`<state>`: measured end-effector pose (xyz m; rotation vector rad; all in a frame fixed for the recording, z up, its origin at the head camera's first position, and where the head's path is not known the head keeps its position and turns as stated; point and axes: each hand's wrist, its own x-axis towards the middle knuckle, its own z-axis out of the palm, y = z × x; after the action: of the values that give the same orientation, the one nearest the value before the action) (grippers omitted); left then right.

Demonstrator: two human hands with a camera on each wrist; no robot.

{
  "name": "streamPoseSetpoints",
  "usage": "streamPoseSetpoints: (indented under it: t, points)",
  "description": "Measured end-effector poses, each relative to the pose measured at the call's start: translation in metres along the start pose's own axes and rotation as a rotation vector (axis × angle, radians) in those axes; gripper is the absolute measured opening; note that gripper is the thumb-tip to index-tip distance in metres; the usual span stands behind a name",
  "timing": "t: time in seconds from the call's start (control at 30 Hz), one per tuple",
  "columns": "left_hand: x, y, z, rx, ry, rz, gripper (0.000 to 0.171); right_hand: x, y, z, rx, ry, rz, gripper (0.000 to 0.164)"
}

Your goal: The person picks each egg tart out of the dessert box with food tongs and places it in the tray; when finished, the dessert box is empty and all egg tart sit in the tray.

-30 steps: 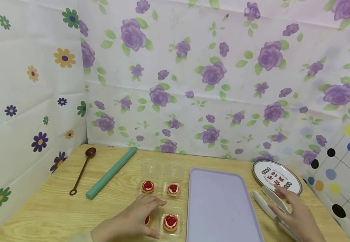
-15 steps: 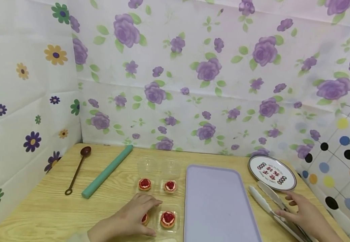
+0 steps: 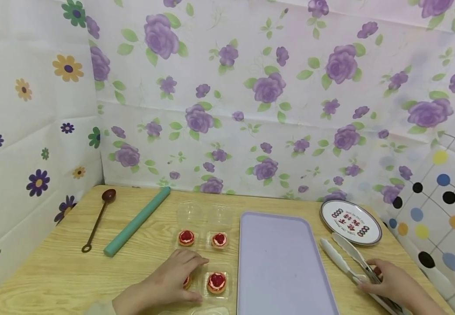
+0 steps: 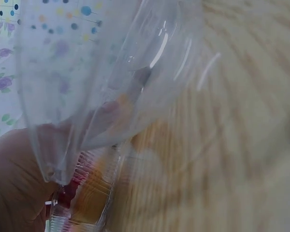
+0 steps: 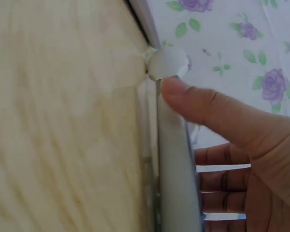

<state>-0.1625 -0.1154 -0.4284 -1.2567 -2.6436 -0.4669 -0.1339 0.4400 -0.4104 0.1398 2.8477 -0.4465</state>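
We see the left hand (image 3: 164,278) at the left side of a clear plastic two-compartment box (image 3: 229,280), its thumb and fingers curved wide apart around that end. One round red-topped tart (image 3: 216,282) sits in the right compartment; a second (mostly hidden by our hand) shows at the left. Just beyond, a matching clear box (image 3: 200,243) holds two more tarts. The right hand (image 3: 393,282) grips the silver metal tongs with white tips (image 3: 338,259), thumb on one side and fingers on the other; their tips stand parted, just short of the white oval plate with red lettering (image 3: 347,221). Between our hands lies a lilac rectangular tray (image 3: 280,262). Farther left, we find a teal rolling pin (image 3: 137,222) and a long-handled brown spoon (image 3: 97,221).
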Motion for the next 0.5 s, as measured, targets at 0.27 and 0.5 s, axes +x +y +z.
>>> streamPoseSetpoints:
  t: [0.27,0.5]
  points:
    - [0.0001,0.0021,-0.001,-0.029,-0.034,-0.038,0.081,0.003,-0.0008,0.0027,-0.052,-0.008,0.013,0.086]
    - [0.0002,0.007,-0.0017,-0.093,-0.064,-0.096,0.079,0.0004,-0.0005,0.0035,-0.053,0.007,-0.014,0.081]
